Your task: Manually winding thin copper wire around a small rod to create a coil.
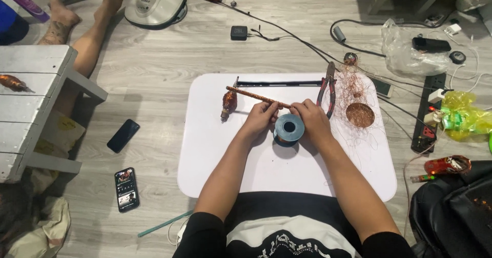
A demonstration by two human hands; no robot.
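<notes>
My left hand (261, 118) and my right hand (312, 119) meet over a white board (220, 155) on the floor. Both pinch the near end of a long rod wound with copper wire (253, 96), which runs up and left from my fingers. Just below my hands stands a blue spool of wire (288, 129); both hands touch its sides. A small copper-wound armature (228, 103) lies at the rod's far end.
Red-handled pliers (328, 89), a tangle of copper wire (353, 91) and a copper coil disc (360, 114) lie right of my hands. Two phones (123, 135) (126, 189) rest on the floor. Another person's legs (84, 37), a fan base (155, 4), a power strip (429, 112).
</notes>
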